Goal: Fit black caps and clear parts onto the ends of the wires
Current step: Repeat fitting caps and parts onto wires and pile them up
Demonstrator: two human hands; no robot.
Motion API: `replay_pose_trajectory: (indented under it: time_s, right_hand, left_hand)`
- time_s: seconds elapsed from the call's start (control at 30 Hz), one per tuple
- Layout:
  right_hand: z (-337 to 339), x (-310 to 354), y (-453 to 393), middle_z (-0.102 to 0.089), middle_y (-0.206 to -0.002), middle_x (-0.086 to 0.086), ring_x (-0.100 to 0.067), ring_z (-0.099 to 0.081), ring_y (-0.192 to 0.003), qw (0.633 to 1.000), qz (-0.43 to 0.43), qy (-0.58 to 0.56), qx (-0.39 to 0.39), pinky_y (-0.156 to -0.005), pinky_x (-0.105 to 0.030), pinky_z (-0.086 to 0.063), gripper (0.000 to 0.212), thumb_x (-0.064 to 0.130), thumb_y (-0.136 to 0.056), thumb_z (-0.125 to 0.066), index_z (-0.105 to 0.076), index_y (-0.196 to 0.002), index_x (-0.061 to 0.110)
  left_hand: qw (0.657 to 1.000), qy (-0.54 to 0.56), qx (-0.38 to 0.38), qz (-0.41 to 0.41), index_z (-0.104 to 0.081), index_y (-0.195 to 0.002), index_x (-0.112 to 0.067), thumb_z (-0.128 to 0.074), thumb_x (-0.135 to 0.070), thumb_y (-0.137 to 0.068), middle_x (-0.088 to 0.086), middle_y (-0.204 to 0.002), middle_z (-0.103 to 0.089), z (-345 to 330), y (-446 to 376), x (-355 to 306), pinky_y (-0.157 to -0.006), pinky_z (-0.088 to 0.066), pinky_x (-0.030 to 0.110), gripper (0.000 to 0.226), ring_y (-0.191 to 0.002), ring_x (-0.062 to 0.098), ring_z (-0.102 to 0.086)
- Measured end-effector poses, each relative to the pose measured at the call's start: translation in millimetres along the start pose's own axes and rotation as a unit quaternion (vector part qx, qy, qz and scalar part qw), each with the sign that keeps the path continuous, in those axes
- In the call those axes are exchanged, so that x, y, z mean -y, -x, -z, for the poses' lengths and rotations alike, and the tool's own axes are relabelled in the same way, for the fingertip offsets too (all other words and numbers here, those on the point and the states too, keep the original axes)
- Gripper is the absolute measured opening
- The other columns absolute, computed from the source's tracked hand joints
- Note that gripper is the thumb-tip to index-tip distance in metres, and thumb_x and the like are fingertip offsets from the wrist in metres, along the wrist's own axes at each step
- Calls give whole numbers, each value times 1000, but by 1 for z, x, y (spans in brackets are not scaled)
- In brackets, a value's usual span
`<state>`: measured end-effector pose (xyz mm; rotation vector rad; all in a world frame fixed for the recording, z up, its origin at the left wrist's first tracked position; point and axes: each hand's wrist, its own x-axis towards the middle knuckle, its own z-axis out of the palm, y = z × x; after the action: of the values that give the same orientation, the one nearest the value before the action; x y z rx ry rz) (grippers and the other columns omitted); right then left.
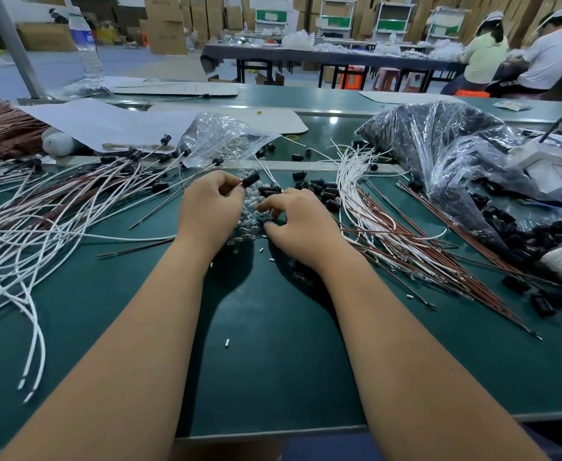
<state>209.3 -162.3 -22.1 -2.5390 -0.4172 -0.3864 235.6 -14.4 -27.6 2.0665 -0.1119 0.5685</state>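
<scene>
- black cap (250, 178) pinched in left hand (208, 207) grip, held just above the clear parts (249, 224) pile at desk (273, 344) centre
- right hand (301, 224) fingers curled down into the clear pile; can't tell what they hold
- loose black caps (326, 191) just beyond right hand
- white wires (356, 194) right, capped wires (73, 201) left
- bag of caps (439, 154) far right

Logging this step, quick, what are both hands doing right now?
Left hand: pinches a black cap.
Right hand: fingers curled over the clear parts; any grip cannot be told.
</scene>
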Motion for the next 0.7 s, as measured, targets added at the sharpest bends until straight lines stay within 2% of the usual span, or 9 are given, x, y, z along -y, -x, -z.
replay_pose_trajectory:
  time_s: [0.17, 0.3, 0.5, 0.57, 0.7]
  right_hand:
    - [-4, -2, -4, -52, -120, -4, -24, -39, -115, 998, -4, 60, 28, -102, -35, -30, 37, 32, -95, -52, -57, -131, 26]
    - [-3, -3, -3, -55, -110, -4, -24, -43, -109, 999, -2, 47, -3, -98, -35, -34, 24, 27, -89, -60, -64, -112, 21]
    - [-2, 2, -1, -63, -92, -1, -22, -50, -96, 999, 34, 14, -15, -83, -34, -39, 10, 18, -82, -66, -63, -91, 14]
    - [-2, 1, -2, -65, -89, 0, -22, -52, -94, 999, 34, 2, -31, -81, -33, -41, 10, 15, -83, -64, -64, -93, 13]
    - [-2, -1, -6, -63, -101, -9, -21, -52, -100, 995, 1, -51, -86, -88, -28, -37, 20, 11, -91, -61, -67, -110, 8]
  left_hand:
    - [1000, 7, 9, -4, -65, -79, -19, -62, -19, -88, -10, -62, -56, 0, 1, -1, -64, -40, 26, 9, -58, 10, -50]
    - [1000, 4, 23, -2, -65, -77, -20, -62, -19, -87, -9, -61, -57, 0, 2, -1, -62, -40, 26, 11, -57, 9, -49]
    - [999, -3, 50, -7, -66, -77, -20, -63, -19, -86, -10, -61, -57, -2, 3, -3, -57, -38, 22, 10, -56, 3, -49]
    - [999, -4, 51, -7, -66, -77, -21, -63, -19, -86, -10, -61, -57, -2, 3, -3, -57, -38, 21, 10, -55, 2, -49]
    - [999, 11, 53, -5, -67, -80, -17, -62, -17, -88, -7, -63, -60, 0, 4, -5, -54, -38, 21, 9, -52, 2, -48]
